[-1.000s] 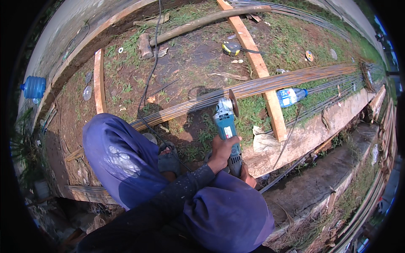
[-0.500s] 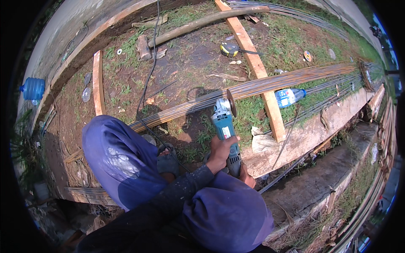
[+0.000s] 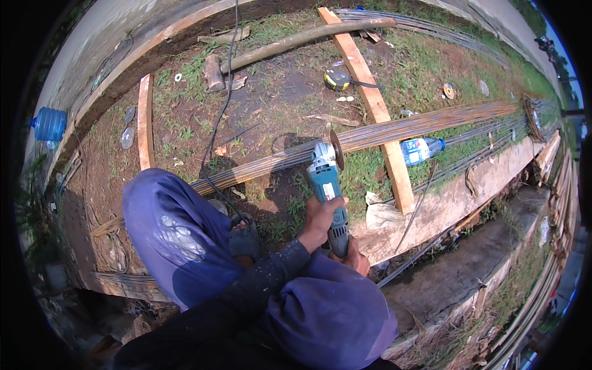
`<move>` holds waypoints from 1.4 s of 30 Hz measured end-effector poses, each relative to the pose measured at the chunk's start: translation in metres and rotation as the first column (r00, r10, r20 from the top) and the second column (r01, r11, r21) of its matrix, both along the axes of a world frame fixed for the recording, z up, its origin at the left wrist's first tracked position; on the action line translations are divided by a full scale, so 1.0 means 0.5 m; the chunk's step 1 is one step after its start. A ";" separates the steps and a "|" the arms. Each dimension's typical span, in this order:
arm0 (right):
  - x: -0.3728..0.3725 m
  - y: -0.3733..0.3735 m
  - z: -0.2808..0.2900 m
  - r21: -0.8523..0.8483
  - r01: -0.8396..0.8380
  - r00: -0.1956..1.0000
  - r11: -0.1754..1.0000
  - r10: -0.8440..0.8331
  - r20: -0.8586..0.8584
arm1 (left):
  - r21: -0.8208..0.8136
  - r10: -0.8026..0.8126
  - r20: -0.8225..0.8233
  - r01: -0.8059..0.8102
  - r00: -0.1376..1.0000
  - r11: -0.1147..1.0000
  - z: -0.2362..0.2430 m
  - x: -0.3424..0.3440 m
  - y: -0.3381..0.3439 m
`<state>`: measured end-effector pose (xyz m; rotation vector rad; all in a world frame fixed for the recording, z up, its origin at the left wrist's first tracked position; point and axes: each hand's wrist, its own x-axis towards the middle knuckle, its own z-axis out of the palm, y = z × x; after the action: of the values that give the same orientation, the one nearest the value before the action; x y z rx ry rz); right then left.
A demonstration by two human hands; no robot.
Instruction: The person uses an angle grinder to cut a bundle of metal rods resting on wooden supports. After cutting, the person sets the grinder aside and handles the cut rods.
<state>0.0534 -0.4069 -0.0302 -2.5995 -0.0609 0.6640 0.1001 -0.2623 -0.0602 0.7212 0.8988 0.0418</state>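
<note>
An angle grinder, teal with a silver head, points away from me in front of my knees. My left hand is wrapped round the middle of its body. Lower down, my right hand grips the dark rear end, its fingers partly hidden behind my knee. The brown cutting disc stands on edge at the right of the head. It overlaps a long bundle of rusty steel bars in the picture; whether they touch I cannot tell.
Wooden beams cross the ground, one under the bars. A black cord runs past my left knee. About lie a tape measure, a plastic bottle, a log and a blue water jug. A concrete channel drops away at right.
The view has shifted slightly. Both hands keep their hold on the grinder, whose head stays beside the bar bundle with hardly any movement.
</note>
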 end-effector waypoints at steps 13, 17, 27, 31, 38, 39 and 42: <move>0.017 0.016 0.018 -0.010 -0.012 0.996 1.000 0.011 -0.091 | 0.035 -0.014 0.004 0.013 1.000 0.999 -0.004 0.002 0.008; 0.018 0.014 0.011 -0.033 -0.019 0.996 0.999 0.016 -0.093 | 0.027 -0.014 0.020 0.013 1.000 1.000 0.002 0.004 0.007; 0.016 0.012 0.005 -0.010 0.000 0.995 1.000 -0.001 -0.104 | 0.035 -0.001 0.048 -0.001 0.999 0.999 -0.003 0.003 0.007; 0.017 0.021 0.025 0.028 0.032 0.993 0.999 -0.028 -0.116 | 0.041 0.006 0.037 -0.007 0.999 0.999 -0.010 -0.001 0.006; 0.030 0.037 0.056 0.007 0.017 0.994 1.000 -0.016 -0.112 | 0.058 -0.007 0.028 0.005 1.000 0.998 -0.013 0.005 0.004; 0.028 0.031 0.047 0.017 0.019 0.996 1.000 -0.017 -0.091 | 0.061 -0.014 0.030 0.012 0.999 0.998 -0.015 0.007 0.004; 0.021 0.022 0.012 0.032 -0.005 0.999 0.999 0.006 -0.054 | 0.100 -0.016 0.017 0.014 1.000 0.995 -0.020 0.006 0.012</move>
<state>0.0640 -0.3957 -0.0240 -2.5503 -0.0610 0.7293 0.1033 -0.2564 -0.0704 0.8199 0.8783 0.0804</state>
